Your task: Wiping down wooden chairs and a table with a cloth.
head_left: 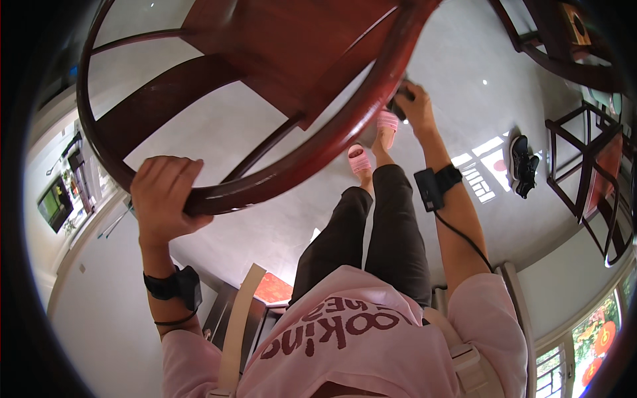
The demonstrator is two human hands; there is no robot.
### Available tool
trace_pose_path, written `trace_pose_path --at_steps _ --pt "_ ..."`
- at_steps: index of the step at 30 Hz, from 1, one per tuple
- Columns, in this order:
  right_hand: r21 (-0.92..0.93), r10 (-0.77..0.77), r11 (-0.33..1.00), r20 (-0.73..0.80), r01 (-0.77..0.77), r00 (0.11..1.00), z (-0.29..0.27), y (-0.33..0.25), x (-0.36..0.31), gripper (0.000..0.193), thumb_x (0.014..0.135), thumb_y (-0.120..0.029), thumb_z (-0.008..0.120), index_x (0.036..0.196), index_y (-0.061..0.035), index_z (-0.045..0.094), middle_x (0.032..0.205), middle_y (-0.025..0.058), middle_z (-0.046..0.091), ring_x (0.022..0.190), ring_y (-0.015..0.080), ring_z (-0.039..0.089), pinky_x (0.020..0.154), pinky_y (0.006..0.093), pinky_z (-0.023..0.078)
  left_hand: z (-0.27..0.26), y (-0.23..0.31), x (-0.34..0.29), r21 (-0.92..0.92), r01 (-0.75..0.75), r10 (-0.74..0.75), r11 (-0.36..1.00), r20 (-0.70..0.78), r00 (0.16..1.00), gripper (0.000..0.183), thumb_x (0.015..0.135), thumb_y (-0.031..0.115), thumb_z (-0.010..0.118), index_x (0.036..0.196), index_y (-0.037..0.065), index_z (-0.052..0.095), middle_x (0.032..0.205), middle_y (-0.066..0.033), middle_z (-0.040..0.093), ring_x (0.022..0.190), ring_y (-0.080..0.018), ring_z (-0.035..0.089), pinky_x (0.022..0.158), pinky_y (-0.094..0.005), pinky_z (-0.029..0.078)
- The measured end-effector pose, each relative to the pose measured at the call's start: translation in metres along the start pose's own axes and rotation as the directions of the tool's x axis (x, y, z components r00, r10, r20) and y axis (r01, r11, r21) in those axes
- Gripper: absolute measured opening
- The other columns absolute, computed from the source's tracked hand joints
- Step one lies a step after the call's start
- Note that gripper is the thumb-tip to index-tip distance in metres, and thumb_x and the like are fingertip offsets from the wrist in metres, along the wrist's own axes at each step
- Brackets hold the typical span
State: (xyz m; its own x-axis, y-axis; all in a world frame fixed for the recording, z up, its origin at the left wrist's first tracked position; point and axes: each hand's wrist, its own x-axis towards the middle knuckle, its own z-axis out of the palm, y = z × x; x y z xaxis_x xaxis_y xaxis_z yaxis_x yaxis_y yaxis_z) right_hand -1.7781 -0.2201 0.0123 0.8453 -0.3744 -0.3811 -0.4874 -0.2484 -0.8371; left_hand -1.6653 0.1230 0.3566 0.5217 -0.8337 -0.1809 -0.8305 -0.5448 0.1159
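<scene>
A dark red wooden armchair (298,169) with a curved top rail fills the upper left, close in front of me. Its broad flat seat (285,46) shows beyond the rail. My left hand (166,199) is wrapped round the rail's near left part. On the rail's right outer side, my right hand (418,109) has its fingers closed on a small dark object (400,105). Fingers and rail partly hide that object, so its kind is unclear. Whether it touches the rail I cannot tell.
My feet, in pink slippers (359,159), stand on a shiny grey floor (458,60). To the right lie black shoes (523,162) beside a dark wooden chair frame (587,156). More dark furniture (564,60) stands at the upper right. A red-topped cabinet (273,288) is near my left side.
</scene>
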Motion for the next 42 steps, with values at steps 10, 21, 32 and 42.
trace_pose_path --at_steps 10,21,32,42 --pt "-0.594 -0.568 0.492 0.336 0.637 0.752 0.084 -0.042 0.012 0.025 0.071 -0.019 0.067 0.095 -0.0240 0.072 0.122 -0.0022 0.055 0.114 0.0216 0.043 0.092 0.0352 0.038 0.033 0.007 -0.028 0.247 0.118 -0.056 0.962 -0.242 0.969 0.071 0.064 0.060 0.069 0.100 -0.001 0.062 0.087 -0.0154 0.061 0.080 -0.0323 0.058 0.072 -0.0415 0.044" --pt "-0.458 -0.905 0.367 0.023 0.809 0.424 0.052 0.007 0.100 0.029 0.070 -0.023 0.071 0.100 -0.0238 0.069 0.120 0.0015 0.055 0.111 0.0249 0.045 0.087 0.0400 0.039 0.241 0.026 -0.060 -0.315 0.511 -0.448 0.800 -0.880 0.158 0.061 0.097 0.044 0.035 0.140 0.000 0.030 0.142 -0.0167 0.035 0.129 -0.0295 0.037 0.110 -0.0417 0.025" --pt "-0.026 -0.379 0.847 -0.730 0.531 0.569 -0.015 0.069 0.185 0.024 0.082 -0.017 0.061 0.100 -0.0014 0.063 0.092 0.0259 0.055 0.089 0.0422 0.051 0.083 0.0463 0.041 0.364 0.047 0.064 -0.842 -0.147 -0.786 0.519 -0.538 0.304 0.014 0.093 0.006 0.045 0.100 -0.004 0.052 0.055 -0.0057 0.048 0.049 -0.0158 0.051 0.069 -0.0353 0.052" --pt "0.037 -0.575 0.797 -0.259 0.603 0.776 0.167 0.073 0.018 0.043 0.068 0.006 0.056 0.108 0.0024 0.041 0.108 0.0320 0.037 0.102 0.0493 0.043 0.089 0.0522 0.038 0.377 0.042 0.073 -0.739 -0.358 -0.744 0.570 -0.650 0.156 0.010 0.085 -0.003 0.046 0.095 -0.001 0.050 0.050 -0.0044 0.044 0.043 -0.0145 0.045 0.064 -0.0344 0.050"
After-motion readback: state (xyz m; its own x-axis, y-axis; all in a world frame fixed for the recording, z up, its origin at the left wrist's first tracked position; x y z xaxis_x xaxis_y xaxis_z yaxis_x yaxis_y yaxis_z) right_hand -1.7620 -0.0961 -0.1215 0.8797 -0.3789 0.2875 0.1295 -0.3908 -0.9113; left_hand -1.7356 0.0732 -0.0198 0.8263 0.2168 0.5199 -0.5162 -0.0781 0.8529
